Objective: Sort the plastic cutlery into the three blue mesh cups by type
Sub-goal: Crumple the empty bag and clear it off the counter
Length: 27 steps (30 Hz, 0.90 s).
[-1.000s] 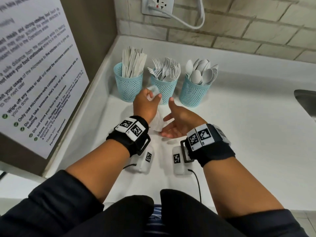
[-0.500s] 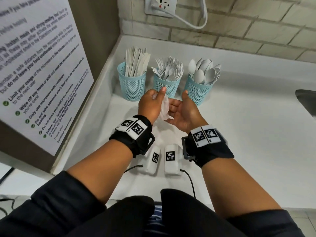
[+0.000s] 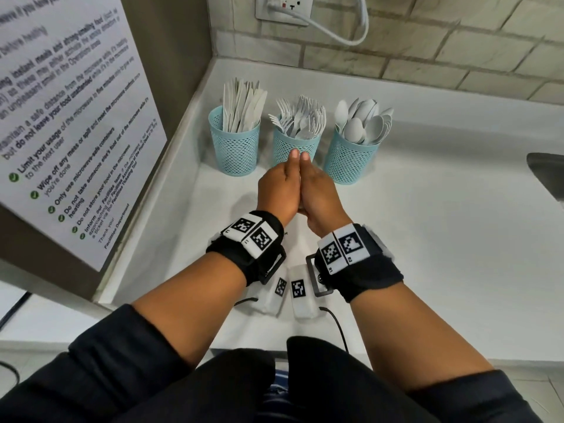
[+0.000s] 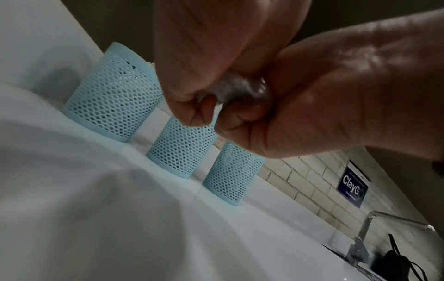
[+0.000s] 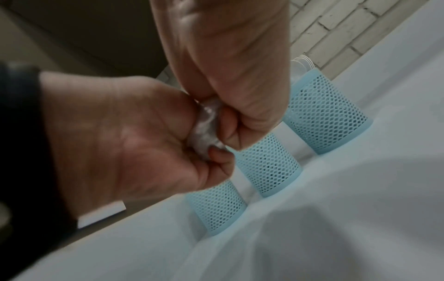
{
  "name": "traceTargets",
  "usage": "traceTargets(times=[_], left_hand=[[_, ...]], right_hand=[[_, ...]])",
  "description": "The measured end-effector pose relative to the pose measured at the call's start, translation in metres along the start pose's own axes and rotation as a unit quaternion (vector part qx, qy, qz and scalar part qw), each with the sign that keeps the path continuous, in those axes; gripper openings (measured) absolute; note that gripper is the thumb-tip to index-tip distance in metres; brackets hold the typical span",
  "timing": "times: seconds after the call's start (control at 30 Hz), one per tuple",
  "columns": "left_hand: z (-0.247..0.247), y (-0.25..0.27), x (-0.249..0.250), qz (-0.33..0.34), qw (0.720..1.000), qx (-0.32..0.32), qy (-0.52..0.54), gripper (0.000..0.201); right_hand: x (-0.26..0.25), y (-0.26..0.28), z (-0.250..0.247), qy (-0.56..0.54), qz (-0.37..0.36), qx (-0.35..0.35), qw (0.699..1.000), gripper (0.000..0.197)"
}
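Three blue mesh cups stand in a row at the back of the white counter (image 3: 427, 239). The left cup (image 3: 235, 148) holds white knives (image 3: 241, 108), the middle cup (image 3: 283, 145) forks (image 3: 300, 117), the right cup (image 3: 348, 160) spoons (image 3: 363, 120). My left hand (image 3: 277, 187) and right hand (image 3: 317, 190) are pressed together just in front of the middle cup, thumbs side by side. Between them they grip a crumpled clear plastic wrapper (image 4: 240, 89) (image 5: 205, 125), with curled fingers of both hands around it. No cutlery shows in either hand.
A panel with a printed notice (image 3: 70, 117) walls off the left side. A sink (image 3: 546, 172) with a tap (image 4: 384, 224) lies at the right. Brick wall and a socket with a white cable (image 3: 283, 7) are behind. Two white tagged devices (image 3: 300, 291) hang under my wrists.
The left hand held the wrapper while the right was open beside it. Both hands have since closed together around the wrapper and shifted slightly toward the cups.
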State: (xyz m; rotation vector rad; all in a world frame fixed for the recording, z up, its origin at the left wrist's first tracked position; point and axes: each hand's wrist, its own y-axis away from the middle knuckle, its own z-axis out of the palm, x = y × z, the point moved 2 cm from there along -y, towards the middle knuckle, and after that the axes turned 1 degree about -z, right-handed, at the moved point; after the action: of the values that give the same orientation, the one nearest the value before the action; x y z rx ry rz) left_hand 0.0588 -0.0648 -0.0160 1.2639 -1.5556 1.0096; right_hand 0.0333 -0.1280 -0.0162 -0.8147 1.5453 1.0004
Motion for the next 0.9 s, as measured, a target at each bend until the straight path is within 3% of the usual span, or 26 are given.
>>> traceTargets(times=[0.1, 0.27, 0.37, 0.53, 0.67, 0.8, 0.9], left_hand=[[0.002, 0.002, 0.003, -0.005, 1.000, -0.002, -0.019, 0.055], [0.003, 0.013, 0.004, 0.080, 0.994, 0.006, -0.071, 0.038], [0.007, 0.013, 0.006, 0.088, 0.987, 0.007, -0.134, 0.028], [0.012, 0.006, 0.005, -0.021, 1.000, 0.003, 0.010, 0.034], [0.011, 0.009, 0.009, -0.045, 0.991, -0.042, 0.115, 0.036], [0.013, 0.018, 0.019, -0.081, 0.972, -0.136, 0.173, 0.040], [0.017, 0.020, 0.020, -0.100, 0.961, -0.173, 0.192, 0.041]], right_hand=[[0.001, 0.000, -0.004, 0.033, -0.013, 0.007, 0.999, 0.045], [-0.002, 0.002, -0.013, -0.027, 0.118, -0.065, 0.991, 0.057], [-0.007, -0.002, -0.016, -0.033, 0.079, -0.028, 0.996, 0.055], [-0.008, -0.004, -0.011, -0.025, 0.020, -0.009, 0.999, 0.052], [-0.005, -0.002, -0.005, -0.057, -0.022, 0.029, 0.998, 0.058], [-0.006, -0.002, -0.008, -0.093, -0.062, 0.066, 0.992, 0.044], [-0.008, -0.003, -0.009, -0.089, -0.080, 0.075, 0.990, 0.025]])
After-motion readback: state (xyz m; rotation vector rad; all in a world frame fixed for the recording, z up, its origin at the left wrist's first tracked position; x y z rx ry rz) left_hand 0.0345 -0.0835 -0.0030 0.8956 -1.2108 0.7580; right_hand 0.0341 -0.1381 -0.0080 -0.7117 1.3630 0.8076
